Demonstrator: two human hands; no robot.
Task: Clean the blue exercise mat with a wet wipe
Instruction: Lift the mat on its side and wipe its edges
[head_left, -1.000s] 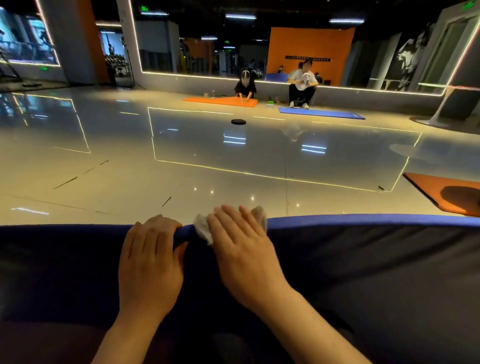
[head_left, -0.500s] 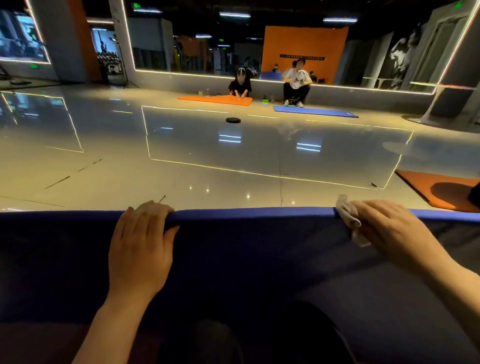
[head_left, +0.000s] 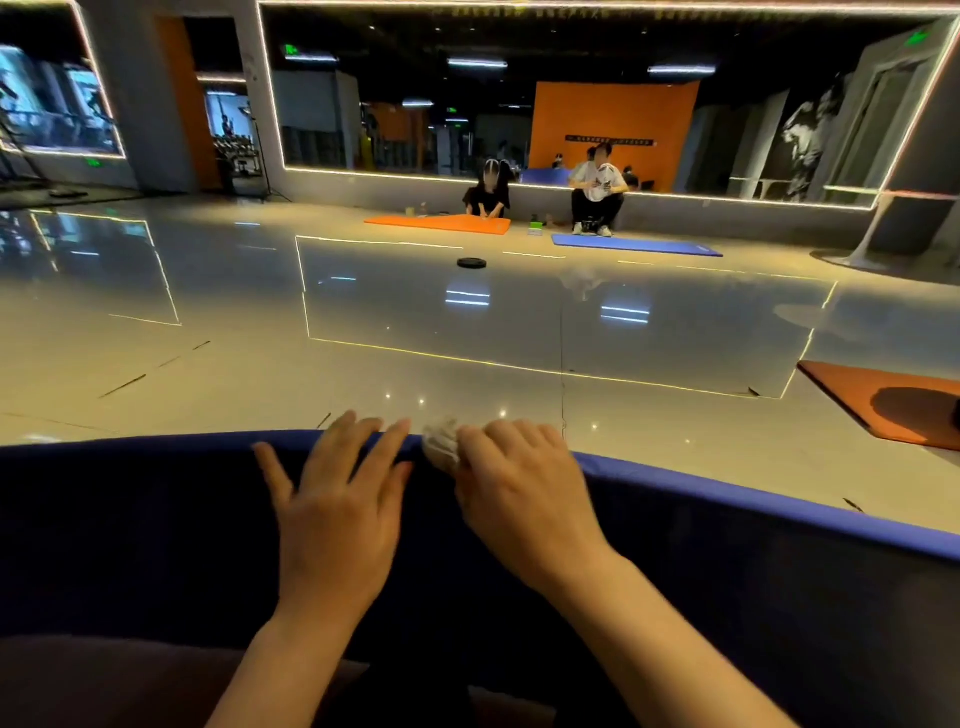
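The blue exercise mat (head_left: 727, 582) fills the lower half of the view, its far edge running across in front of me. My left hand (head_left: 337, 509) lies flat on the mat, fingers spread and straight, with the tips at the far edge. Just to its right, my right hand (head_left: 524, 493) holds a crumpled white wet wipe (head_left: 440, 447) against the mat's far edge, fingers curled over it. The two hands are almost touching.
Glossy floor stretches beyond the mat. An orange mat (head_left: 883, 400) lies at the right. Far off, two people sit by an orange mat (head_left: 441, 223) and a blue mat (head_left: 634, 245), with a black disc (head_left: 471, 263) on the floor between.
My right hand slid the wipe out to the right along the mat's edge, then came back left beside my left hand. My left hand's fingers have spread flat.
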